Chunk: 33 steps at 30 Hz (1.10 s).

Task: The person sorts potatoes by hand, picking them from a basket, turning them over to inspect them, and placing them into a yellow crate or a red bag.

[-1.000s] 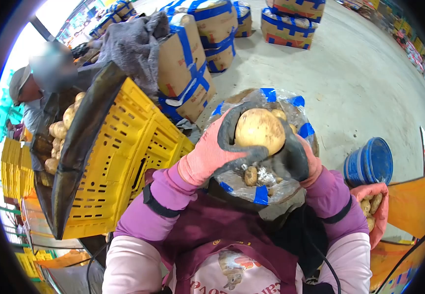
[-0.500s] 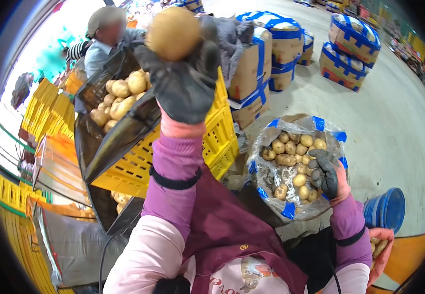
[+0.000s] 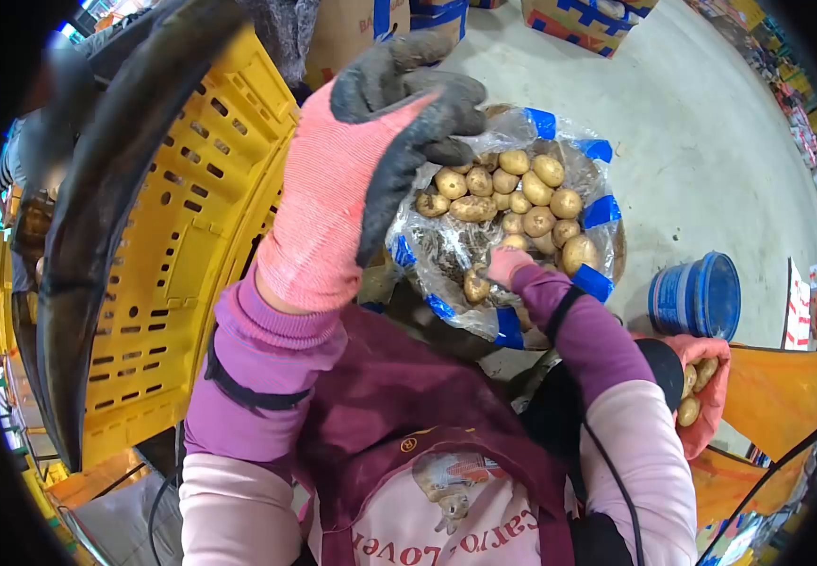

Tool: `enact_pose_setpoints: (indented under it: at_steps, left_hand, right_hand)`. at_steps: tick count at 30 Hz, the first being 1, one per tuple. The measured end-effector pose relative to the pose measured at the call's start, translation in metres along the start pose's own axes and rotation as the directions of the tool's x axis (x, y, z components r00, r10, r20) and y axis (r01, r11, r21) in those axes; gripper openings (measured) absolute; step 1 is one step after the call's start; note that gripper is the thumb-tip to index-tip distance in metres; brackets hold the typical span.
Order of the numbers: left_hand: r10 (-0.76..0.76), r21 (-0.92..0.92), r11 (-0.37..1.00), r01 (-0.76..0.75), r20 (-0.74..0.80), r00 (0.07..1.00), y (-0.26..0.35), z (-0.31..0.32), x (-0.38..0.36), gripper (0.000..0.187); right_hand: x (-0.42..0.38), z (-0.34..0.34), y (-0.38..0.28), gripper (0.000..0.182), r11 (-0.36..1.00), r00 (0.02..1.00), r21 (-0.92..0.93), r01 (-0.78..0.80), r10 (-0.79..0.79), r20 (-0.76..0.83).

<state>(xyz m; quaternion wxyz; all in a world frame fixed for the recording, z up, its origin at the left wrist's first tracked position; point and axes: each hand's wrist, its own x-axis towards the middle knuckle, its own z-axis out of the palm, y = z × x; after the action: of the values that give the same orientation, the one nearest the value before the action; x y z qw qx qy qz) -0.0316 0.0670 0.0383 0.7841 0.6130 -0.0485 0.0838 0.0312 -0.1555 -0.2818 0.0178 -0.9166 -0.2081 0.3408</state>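
Note:
My left hand (image 3: 385,132), in a pink glove with black coating, is raised between the yellow crate and the box. Its bent fingers are apart, and no potato shows in it. Below it stands a round-looking box lined with clear plastic (image 3: 573,165), its rim held by blue tape. Several potatoes (image 3: 538,222) lie inside, mostly toward the far and right sides. My right hand (image 3: 505,265) reaches down into the box beside a single potato (image 3: 476,283); its fingers are hidden behind the back of the glove.
A yellow slatted crate (image 3: 177,255) with a dark liner (image 3: 97,217) over its edge rises at the left. A blue bucket (image 3: 696,297) and a red sack of potatoes (image 3: 710,406) are at the right. Taped cartons (image 3: 587,24) stand at the back.
The potato at my left hand is no longer visible; that hand has come down from the crate toward the box. My right hand has moved left and lower within the box. The view has shifted.

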Motion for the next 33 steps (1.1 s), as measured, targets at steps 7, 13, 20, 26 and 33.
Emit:
enact_pose_setpoints:
  at_steps: [7,13,20,26,33]
  left_hand:
    - [-0.055,-0.011,0.998,0.054,-0.094,0.994,-0.016,0.000,0.007,0.030]
    - [-0.014,0.092,0.996,0.021,-0.078,0.997,-0.023,0.004,0.009,0.030]
    - [-0.085,0.270,0.961,0.059,0.087,0.993,-0.025,0.009,-0.003,0.044]
    - [-0.165,0.306,0.951,0.051,0.360,0.918,-0.031,0.030,-0.020,0.049]
    - [-0.057,0.727,0.633,-0.267,0.388,0.920,-0.046,0.033,-0.022,0.042]
  right_hand:
    - [0.045,0.074,-0.013,0.064,0.959,0.968,0.126,-0.252,0.249,0.045]
    - [0.020,-0.034,0.000,0.081,0.782,0.989,0.605,0.150,-0.122,-0.088]
    - [-0.157,-0.173,-0.006,0.067,0.086,0.859,0.879,0.468,-0.278,-0.430]
    - [-0.220,-0.175,-0.015,0.082,-0.107,0.670,0.706,0.700,-0.242,-0.701]
    - [-0.209,-0.168,-0.011,0.076,0.049,0.658,0.670,0.741,-0.252,-0.710]
